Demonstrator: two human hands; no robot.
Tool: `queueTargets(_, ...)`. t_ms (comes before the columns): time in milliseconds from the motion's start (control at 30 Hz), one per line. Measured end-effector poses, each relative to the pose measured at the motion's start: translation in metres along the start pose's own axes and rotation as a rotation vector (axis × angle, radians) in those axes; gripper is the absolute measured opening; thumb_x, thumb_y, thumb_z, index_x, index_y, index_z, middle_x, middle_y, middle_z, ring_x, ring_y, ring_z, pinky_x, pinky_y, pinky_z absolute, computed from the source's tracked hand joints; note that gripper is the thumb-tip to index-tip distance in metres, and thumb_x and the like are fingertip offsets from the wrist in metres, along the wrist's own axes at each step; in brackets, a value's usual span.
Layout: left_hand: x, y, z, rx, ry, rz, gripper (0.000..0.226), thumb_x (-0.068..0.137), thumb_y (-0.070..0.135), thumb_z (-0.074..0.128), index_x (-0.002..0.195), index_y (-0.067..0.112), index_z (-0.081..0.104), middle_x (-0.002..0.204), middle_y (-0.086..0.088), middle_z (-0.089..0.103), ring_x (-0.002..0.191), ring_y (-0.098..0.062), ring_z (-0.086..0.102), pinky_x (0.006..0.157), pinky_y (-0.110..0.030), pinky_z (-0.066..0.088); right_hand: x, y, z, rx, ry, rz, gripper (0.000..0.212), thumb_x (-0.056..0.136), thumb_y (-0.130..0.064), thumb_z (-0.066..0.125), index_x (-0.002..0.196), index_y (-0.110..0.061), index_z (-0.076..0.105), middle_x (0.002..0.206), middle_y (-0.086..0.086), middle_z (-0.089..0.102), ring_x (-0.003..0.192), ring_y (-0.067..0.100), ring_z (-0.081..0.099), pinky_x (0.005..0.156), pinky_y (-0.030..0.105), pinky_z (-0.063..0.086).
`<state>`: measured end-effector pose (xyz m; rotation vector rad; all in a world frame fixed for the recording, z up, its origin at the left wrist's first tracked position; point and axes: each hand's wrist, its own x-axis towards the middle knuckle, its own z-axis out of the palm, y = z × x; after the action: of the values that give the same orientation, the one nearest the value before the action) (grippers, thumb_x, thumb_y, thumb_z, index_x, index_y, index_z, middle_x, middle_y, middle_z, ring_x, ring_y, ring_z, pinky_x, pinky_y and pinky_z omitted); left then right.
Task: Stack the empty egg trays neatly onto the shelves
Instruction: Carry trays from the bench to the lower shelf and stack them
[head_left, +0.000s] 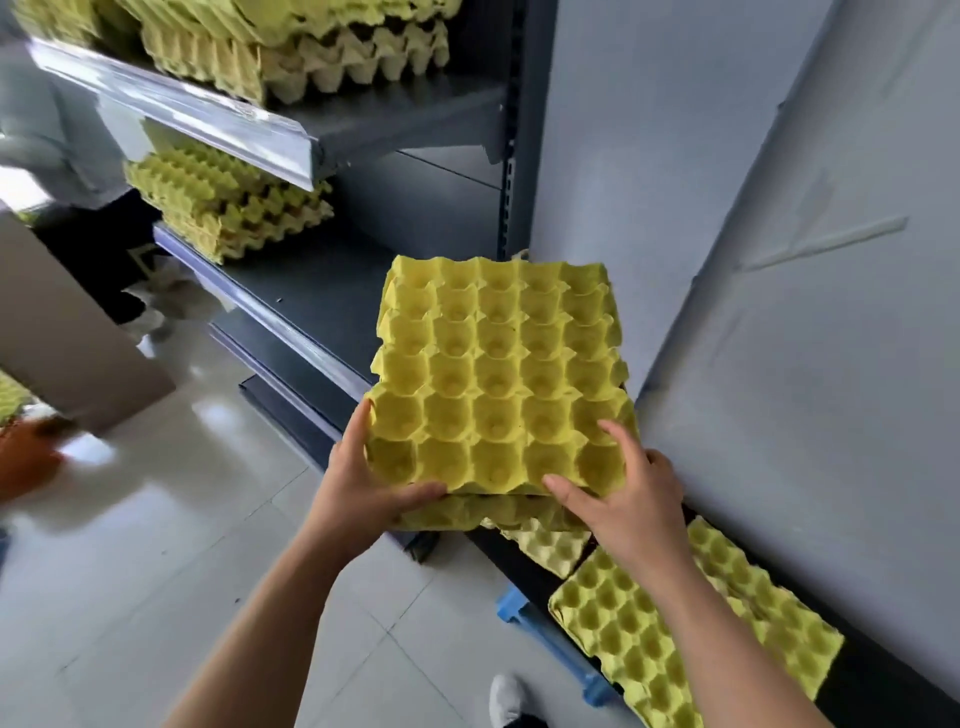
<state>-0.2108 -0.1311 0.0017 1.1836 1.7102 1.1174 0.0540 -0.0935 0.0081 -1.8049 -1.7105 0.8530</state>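
Observation:
I hold a small stack of yellow egg trays (498, 374) in front of me, beside the grey shelf unit. My left hand (363, 483) grips the stack's near left corner, thumb on top and fingers underneath. My right hand (623, 493) holds the near right edge, fingers spread over the top tray. Further yellow trays sit stacked on the middle shelf (228, 208) and on the top shelf (291, 47). More loose trays (675, 623) lie low at the right, on a dark surface.
The shelf boards (322, 291) jut out at the left of the held stack. A grey wall (779, 260) stands at the right. A blue plastic pallet (524, 618) lies on the tiled floor. A cardboard box (67, 332) and another person are at the far left.

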Motion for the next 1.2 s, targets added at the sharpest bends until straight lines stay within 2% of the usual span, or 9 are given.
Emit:
queueTargets(133, 0.029, -0.012, -0.041, -0.046, 0.083, -0.028, 0.104, 0.033, 0.048, 0.092, 0.114, 0.075, 0.031, 0.121, 0.017, 0.051, 0.113, -0.008, 0.053, 0.091, -0.047, 0.054, 0.037, -0.040, 0.042, -0.032, -0.043, -0.055, 0.087, 0.063, -0.073, 0.068, 0.136, -0.050, 0.028, 0.134, 0.015, 0.038, 0.128, 0.031, 0.033, 0.098, 0.046, 0.041)
queueTargets(300, 0.078, -0.025, -0.088, -0.057, 0.125, -0.062, 0.119, 0.032, 0.053, 0.090, 0.135, 0.058, 0.030, 0.125, 0.017, 0.050, 0.117, -0.016, 0.054, 0.092, -0.049, 0.054, 0.084, -0.085, 0.088, -0.067, -0.082, -0.088, 0.087, 0.066, -0.069, 0.068, 0.140, -0.046, 0.027, 0.133, 0.013, 0.039, 0.126, 0.029, 0.034, 0.091, 0.040, 0.041)
queueTargets(433, 0.115, -0.037, -0.120, -0.045, 0.163, -0.104, 0.128, 0.033, 0.052, 0.091, 0.145, 0.045, 0.029, 0.130, 0.012, 0.051, 0.119, -0.016, 0.053, 0.095, -0.047, 0.052, 0.118, -0.117, 0.124, -0.051, -0.137, -0.099, 0.084, 0.069, -0.066, 0.070, 0.139, -0.046, 0.028, 0.131, 0.010, 0.040, 0.118, 0.024, 0.037, 0.074, 0.029, 0.039)
queueTargets(567, 0.149, -0.054, -0.150, -0.065, 0.170, -0.124, 0.127, 0.034, 0.050, 0.090, 0.145, 0.045, 0.030, 0.131, 0.009, 0.052, 0.118, -0.015, 0.055, 0.095, -0.046, 0.053, 0.145, -0.142, 0.159, -0.064, -0.146, -0.100, 0.084, 0.066, -0.067, 0.070, 0.137, -0.048, 0.030, 0.134, 0.011, 0.039, 0.128, 0.029, 0.031, 0.081, 0.038, 0.039)
queueTargets(867, 0.246, -0.083, -0.230, -0.044, 0.018, -0.118, 0.125, 0.036, 0.053, 0.090, 0.144, 0.047, 0.027, 0.128, 0.014, 0.049, 0.118, -0.015, 0.052, 0.097, -0.043, 0.052, 0.187, -0.197, 0.241, -0.060, -0.078, 0.010, 0.087, 0.060, -0.076, 0.067, 0.134, -0.053, 0.027, 0.140, 0.007, 0.040, 0.127, 0.030, 0.036, 0.085, 0.040, 0.042)
queueTargets(933, 0.270, -0.085, -0.251, -0.039, -0.026, -0.100, 0.121, 0.045, 0.044, 0.094, 0.146, 0.044, 0.026, 0.124, 0.018, 0.049, 0.118, -0.015, 0.051, 0.096, -0.038, 0.051, 0.191, -0.211, 0.261, -0.033, -0.043, 0.052, 0.089, 0.054, -0.082, 0.062, 0.131, -0.057, 0.026, 0.140, 0.005, 0.041, 0.126, 0.031, 0.039, 0.090, 0.043, 0.044)
queueTargets(1033, 0.305, -0.087, -0.277, -0.022, -0.097, -0.077, 0.107, 0.062, 0.023, 0.092, 0.145, 0.042, 0.027, 0.114, 0.023, 0.047, 0.112, -0.012, 0.050, 0.087, -0.027, 0.046, 0.192, -0.230, 0.287, 0.015, 0.007, 0.127, 0.090, 0.051, -0.085, 0.060, 0.130, -0.056, 0.027, 0.138, 0.005, 0.044, 0.125, 0.033, 0.041, 0.089, 0.044, 0.046)
queueTargets(1133, 0.337, -0.090, -0.293, 0.001, -0.166, -0.089, 0.103, 0.060, 0.023, 0.093, 0.141, 0.043, 0.031, 0.120, 0.016, 0.050, 0.109, -0.011, 0.053, 0.079, -0.022, 0.049, 0.194, -0.246, 0.304, 0.032, 0.053, 0.191, 0.089, 0.050, -0.085, 0.059, 0.129, -0.055, 0.029, 0.135, 0.007, 0.044, 0.121, 0.031, 0.043, 0.082, 0.039, 0.046)
queueTargets(1200, 0.356, -0.093, -0.296, -0.013, -0.203, -0.115, 0.093, 0.063, 0.017, 0.091, 0.131, 0.041, 0.033, 0.112, 0.018, 0.051, 0.098, -0.003, 0.055, 0.063, -0.011, 0.049, 0.198, -0.255, 0.312, 0.039, 0.078, 0.239, 0.086, 0.055, -0.080, 0.063, 0.130, -0.053, 0.031, 0.135, 0.008, 0.043, 0.121, 0.031, 0.042, 0.084, 0.040, 0.046)
